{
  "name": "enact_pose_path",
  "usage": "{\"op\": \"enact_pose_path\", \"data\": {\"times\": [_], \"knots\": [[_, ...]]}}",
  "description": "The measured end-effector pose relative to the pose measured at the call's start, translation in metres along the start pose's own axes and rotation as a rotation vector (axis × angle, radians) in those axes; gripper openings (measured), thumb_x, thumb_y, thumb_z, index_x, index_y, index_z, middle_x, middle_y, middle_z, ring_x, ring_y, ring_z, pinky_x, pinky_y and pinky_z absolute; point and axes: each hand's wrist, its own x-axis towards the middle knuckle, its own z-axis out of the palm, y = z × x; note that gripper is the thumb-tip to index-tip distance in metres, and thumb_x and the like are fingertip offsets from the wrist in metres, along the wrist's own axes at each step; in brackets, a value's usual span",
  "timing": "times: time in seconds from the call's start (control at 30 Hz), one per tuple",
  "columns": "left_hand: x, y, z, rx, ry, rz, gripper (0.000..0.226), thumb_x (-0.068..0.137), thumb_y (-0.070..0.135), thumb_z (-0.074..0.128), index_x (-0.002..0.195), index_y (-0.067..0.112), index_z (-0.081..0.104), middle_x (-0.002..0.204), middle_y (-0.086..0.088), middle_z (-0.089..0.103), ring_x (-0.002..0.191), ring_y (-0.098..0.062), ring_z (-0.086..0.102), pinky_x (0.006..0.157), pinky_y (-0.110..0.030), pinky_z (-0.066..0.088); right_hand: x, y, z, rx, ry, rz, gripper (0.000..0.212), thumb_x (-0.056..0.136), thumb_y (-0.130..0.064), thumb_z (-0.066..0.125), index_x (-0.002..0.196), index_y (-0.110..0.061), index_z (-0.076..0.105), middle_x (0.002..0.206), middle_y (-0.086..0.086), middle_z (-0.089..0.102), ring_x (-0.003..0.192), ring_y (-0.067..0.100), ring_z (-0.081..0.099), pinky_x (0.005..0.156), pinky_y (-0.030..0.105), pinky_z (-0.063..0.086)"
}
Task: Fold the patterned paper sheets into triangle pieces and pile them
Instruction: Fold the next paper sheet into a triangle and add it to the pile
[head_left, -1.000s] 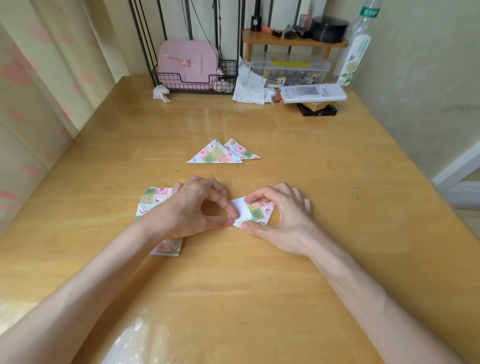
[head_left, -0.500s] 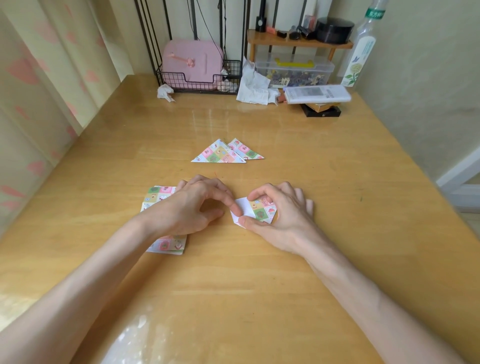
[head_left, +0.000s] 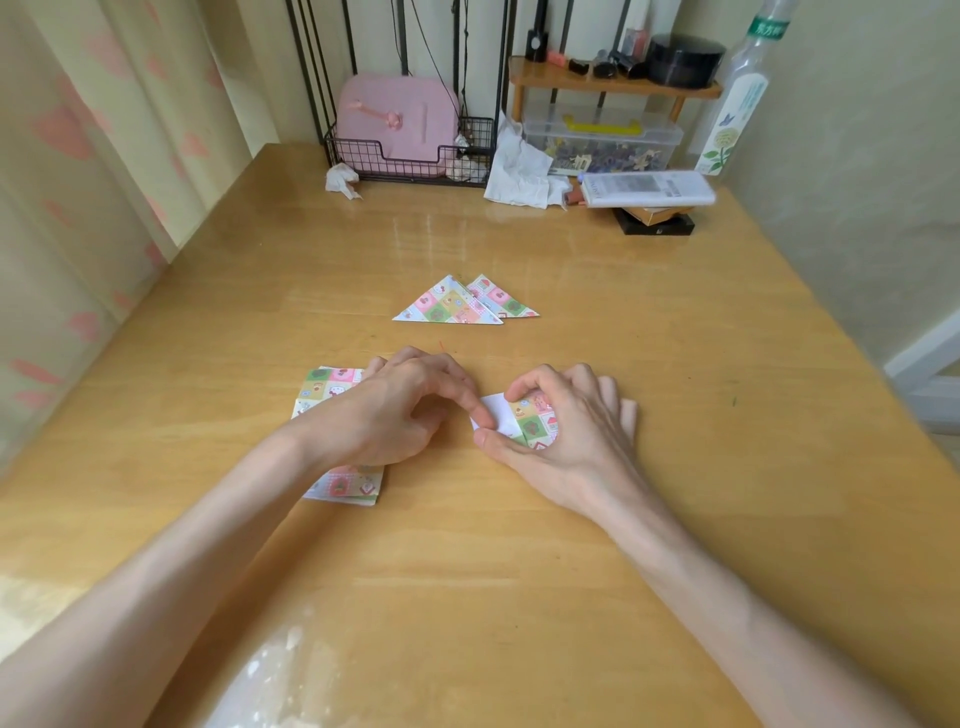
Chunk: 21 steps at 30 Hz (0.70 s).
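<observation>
A small patterned paper sheet (head_left: 530, 423), partly folded so its white back shows, lies on the wooden table (head_left: 519, 545) between my hands. My right hand (head_left: 566, 431) curls over it, thumb and forefinger pinching its near left part. My left hand (head_left: 400, 410) has its fingers curled, and its forefinger tip presses the sheet's white left corner. A stack of unfolded patterned sheets (head_left: 332, 389) lies under my left hand and wrist. Two folded triangle pieces (head_left: 457, 306) lie overlapping farther back on the table.
At the table's back stand a wire basket (head_left: 405, 156) with a pink case, crumpled tissues (head_left: 519, 171), a white box (head_left: 647, 187) on dark blocks, a clear bin under a small wooden shelf (head_left: 613, 85), and a bottle (head_left: 737, 104). A curtain hangs at the left.
The hands have hardly moved. My right thumb and forefinger have closed a little more over the sheet, and less of its white back shows.
</observation>
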Motion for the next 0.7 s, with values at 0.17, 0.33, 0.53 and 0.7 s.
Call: {"op": "enact_pose_path", "data": {"times": [0.17,0.33,0.53,0.7], "knots": [[-0.001,0.0,0.001,-0.001,-0.007,-0.013,0.06,0.097,-0.004,0.046,0.111,0.05,0.07,0.122,0.029,0.053,0.124,-0.003,0.034,0.109,-0.035,0.021,0.0,-0.002,0.001,0.001,-0.014,0.006,0.057,0.065,-0.081,0.068,0.105,-0.044,0.052,0.102,-0.023,0.039,0.101,0.002,0.028,0.086,0.029,0.018],[-0.001,0.001,0.0,0.003,-0.009,0.0,0.058,0.091,-0.001,0.053,0.11,0.052,0.069,0.121,0.03,0.052,0.126,-0.004,0.035,0.107,-0.035,0.022,0.001,0.003,-0.006,0.02,-0.06,-0.025,0.062,0.061,-0.085,0.065,0.109,-0.045,0.056,0.105,-0.022,0.042,0.104,0.003,0.033,0.084,0.03,0.02],[-0.002,0.001,-0.001,0.022,-0.005,0.008,0.057,0.09,0.001,0.054,0.11,0.052,0.069,0.121,0.03,0.052,0.126,-0.006,0.035,0.105,-0.035,0.023,-0.001,0.006,-0.011,0.035,-0.102,-0.054,0.063,0.064,-0.082,0.066,0.115,-0.047,0.056,0.11,-0.022,0.042,0.11,0.004,0.035,0.092,0.031,0.024],[-0.002,0.003,-0.001,0.029,-0.002,0.012,0.057,0.091,0.0,0.054,0.11,0.052,0.07,0.121,0.03,0.052,0.126,-0.006,0.036,0.107,-0.038,0.024,-0.002,0.007,-0.014,0.025,-0.117,-0.09,0.062,0.069,-0.078,0.07,0.121,-0.047,0.056,0.113,-0.022,0.043,0.114,0.004,0.036,0.095,0.031,0.025]]}}
